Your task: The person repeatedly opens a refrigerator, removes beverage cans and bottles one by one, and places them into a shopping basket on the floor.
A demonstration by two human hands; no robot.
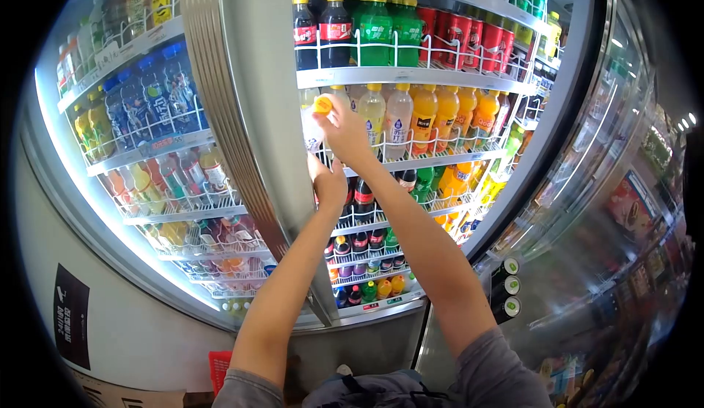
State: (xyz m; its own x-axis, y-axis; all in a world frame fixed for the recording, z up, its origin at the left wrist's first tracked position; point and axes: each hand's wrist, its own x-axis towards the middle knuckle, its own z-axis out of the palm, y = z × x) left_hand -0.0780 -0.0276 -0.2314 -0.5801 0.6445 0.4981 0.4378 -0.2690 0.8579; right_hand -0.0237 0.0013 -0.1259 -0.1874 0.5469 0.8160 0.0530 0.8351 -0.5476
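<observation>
A clear drink bottle (311, 131) with a yellow cap stands at the left end of the second visible shelf in the open fridge. My right hand (343, 131) is closed around its upper part, with thumb and fingers at the cap. Lower down, my left hand (328, 177) is curled at the bottle's base, by the shelf's front edge. Part of the bottle is hidden by my hands. Beside it on the same shelf are clear bottles (398, 118) and orange drink bottles (424, 115).
A wire rail and white shelf edge (411, 78) run above my hands, with cola bottles, green bottles (375, 30) and red cans (456, 38) behind. The fridge's centre post (253, 78) stands close on the left. An open glass door (557, 210) is at the right.
</observation>
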